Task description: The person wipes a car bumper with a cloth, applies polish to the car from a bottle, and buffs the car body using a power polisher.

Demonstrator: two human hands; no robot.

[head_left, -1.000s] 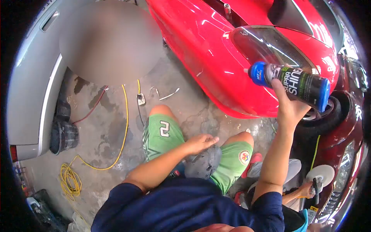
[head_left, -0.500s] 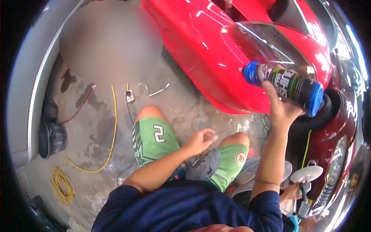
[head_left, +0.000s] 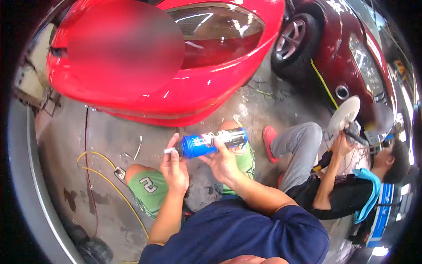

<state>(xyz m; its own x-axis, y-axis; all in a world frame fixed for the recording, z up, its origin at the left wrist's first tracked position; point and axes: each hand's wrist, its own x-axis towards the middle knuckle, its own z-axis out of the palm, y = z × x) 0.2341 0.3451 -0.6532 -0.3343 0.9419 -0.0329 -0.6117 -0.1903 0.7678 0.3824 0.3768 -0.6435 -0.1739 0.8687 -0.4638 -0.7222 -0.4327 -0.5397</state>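
Bottle (head_left: pixel 204 143) held sideways above green shorts (head_left: pixel 149 189)

Nozzle (head_left: pixel 169 150) points left. Red car (head_left: pixel 211 88) across the far side; dark red car (head_left: pixel 334 50) far right. Right: co-worker (head_left: pixel 323 193) grips a polisher (head_left: pixel 345 115). Yellow cord (head_left: pixel 117 188) on floor (head_left: pixel 112 136), left. Left hand (head_left: pixel 176 174) closes, fingers and thumb, about the nozzle end; right hand (head_left: pixel 226 165) wraps the bottle, thumb on top. Forearms (head_left: pixel 259 191) slant inward.

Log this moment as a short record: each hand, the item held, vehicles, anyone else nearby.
Left hand: at the white tip of a bottle
Right hand: gripping the bottle's body
Bottle: blue and black, on its side, tip toward the person's left
Vehicles: red vehicle ahead; dark red car to the right
Co-worker: at right, hand on a tool with a white disc
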